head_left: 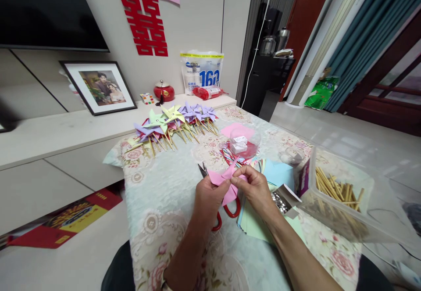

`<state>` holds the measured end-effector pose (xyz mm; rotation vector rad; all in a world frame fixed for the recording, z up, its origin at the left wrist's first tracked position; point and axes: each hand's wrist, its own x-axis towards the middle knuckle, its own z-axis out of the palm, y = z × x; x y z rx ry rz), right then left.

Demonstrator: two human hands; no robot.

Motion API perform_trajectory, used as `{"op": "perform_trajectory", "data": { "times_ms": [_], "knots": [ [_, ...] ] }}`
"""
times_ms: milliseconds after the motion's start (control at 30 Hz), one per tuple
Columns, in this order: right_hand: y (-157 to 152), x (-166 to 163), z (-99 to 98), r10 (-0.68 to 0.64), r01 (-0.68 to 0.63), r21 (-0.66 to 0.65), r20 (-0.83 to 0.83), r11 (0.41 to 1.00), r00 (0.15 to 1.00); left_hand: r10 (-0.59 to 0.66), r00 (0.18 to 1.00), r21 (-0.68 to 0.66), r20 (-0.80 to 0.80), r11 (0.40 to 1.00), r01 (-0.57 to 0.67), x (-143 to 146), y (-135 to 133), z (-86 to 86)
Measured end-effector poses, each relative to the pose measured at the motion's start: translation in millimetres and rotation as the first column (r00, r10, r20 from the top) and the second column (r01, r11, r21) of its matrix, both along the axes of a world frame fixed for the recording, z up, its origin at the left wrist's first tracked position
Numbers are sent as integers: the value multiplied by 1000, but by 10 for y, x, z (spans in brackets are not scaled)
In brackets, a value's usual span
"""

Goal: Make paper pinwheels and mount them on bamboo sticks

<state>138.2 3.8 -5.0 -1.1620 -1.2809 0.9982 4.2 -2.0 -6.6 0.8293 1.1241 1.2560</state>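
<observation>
Between my two hands is a pink paper pinwheel [229, 196], its blades partly folded inward. My left hand [208, 199] pinches it from the left with the thumb near the centre. The fingertips of my right hand [251, 185] close on the paper at its right side; whether a small fastener is in them is hidden. Scissors with red handles [234, 208] lie on the cloth beneath, their dark blades pointing away past my left hand. Right of my right hand, an open small box [282, 201] of shiny metal fasteners rests on stacked coloured paper sheets [259, 227].
Several finished pinwheels [174, 120] on sticks lie at the table's far left. A clear round container [245, 144] holds small white boxes. A plastic bin [342, 212] of wooden sticks stands right. Behind are a low white cabinet [49, 131] and a framed picture [100, 88].
</observation>
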Motion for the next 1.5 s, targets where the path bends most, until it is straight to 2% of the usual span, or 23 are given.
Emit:
{"op": "perform_trajectory", "data": {
  "times_ms": [200,367,800,967,1133,1300,1500],
  "knots": [
    [-6,3,-45,-28,29,6,-9,1000,1000,-48,995,-1,86,999,48,2,4,-42],
    [-14,-30,-39,-9,7,-17,-111,1000,994,-64,994,19,92,998,63,-1,6,-69],
    [-23,-53,-8,1,-27,-91,-276,996,961,-118,975,14,187,993,117,2,0,10],
    [3,17,-11,71,-114,-117,-322,987,944,-133,970,-5,201,991,137,-27,24,-28],
    [-7,78,28,102,-160,-136,-356,978,929,-204,953,6,226,978,208,-86,35,-61],
    [-39,49,92,204,-260,-139,-327,955,923,-262,936,49,234,965,258,-124,31,-81],
    [-42,15,100,220,-265,-117,-305,957,927,-305,933,53,191,952,301,-128,36,-93]
  ]
}}
